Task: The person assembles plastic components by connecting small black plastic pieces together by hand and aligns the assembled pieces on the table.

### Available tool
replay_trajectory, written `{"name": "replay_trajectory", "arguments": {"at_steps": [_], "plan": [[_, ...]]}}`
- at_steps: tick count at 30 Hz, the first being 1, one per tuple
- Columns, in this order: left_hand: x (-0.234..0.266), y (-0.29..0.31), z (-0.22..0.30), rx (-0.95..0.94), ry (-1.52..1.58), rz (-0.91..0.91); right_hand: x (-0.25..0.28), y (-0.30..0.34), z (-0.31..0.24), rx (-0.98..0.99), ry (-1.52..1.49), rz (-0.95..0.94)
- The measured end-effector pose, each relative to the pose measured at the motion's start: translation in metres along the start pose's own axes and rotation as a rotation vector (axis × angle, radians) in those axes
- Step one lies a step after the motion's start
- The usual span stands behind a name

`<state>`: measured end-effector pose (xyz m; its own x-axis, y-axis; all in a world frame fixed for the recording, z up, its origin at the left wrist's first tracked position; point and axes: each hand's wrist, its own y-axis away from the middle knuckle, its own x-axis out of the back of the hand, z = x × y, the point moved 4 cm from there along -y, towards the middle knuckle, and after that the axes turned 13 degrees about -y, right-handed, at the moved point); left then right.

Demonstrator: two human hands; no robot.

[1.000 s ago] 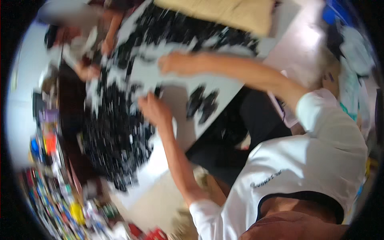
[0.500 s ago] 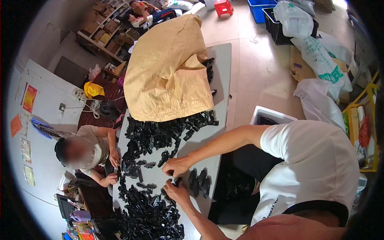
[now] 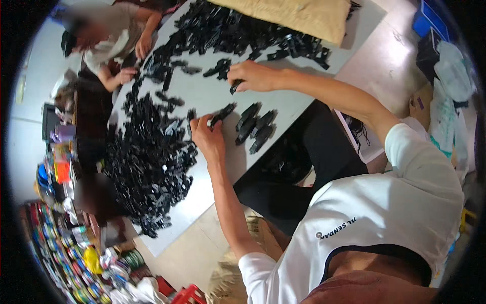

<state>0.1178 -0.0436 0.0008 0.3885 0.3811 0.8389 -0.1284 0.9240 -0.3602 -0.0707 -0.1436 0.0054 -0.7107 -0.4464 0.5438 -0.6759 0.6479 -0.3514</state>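
My left hand [image 3: 207, 136] is over the grey table [image 3: 207, 93], fingers bent, a small black plastic part [image 3: 223, 114] at its thumb and fingertips. Another black part [image 3: 191, 120] lies against its outer fingers. Farther right and away, my right hand [image 3: 253, 76] pinches a dark plastic part [image 3: 235, 87] above the tabletop. A short row of larger black pieces [image 3: 246, 123] lies between my hands and the table's near edge. Past my right hand sits a small cluster of black parts [image 3: 218, 69].
Large heaps of black parts [image 3: 152, 162] cover the table's left side and far end [image 3: 217, 28]. A tan sack [image 3: 304, 15] lies across the far end. At the far side a co-worker's hands [image 3: 126, 75] are by the parts. A white bin [image 3: 372, 152] stands at right.
The view has turned and shifted toward the near end of the table. My hands have moved farther apart. The right hand has lifted away from the left, with a part in its fingers.
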Motion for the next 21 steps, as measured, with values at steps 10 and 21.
{"name": "replay_trajectory", "arguments": {"at_steps": [10, 21], "plan": [[-0.004, 0.004, 0.001, -0.021, -0.013, 0.037, -0.027, 0.000, -0.021, 0.115, 0.172, -0.029], [-0.004, -0.001, 0.011, -0.124, 0.060, 0.069, -0.043, -0.013, -0.033, 0.274, 0.235, -0.227]]}}
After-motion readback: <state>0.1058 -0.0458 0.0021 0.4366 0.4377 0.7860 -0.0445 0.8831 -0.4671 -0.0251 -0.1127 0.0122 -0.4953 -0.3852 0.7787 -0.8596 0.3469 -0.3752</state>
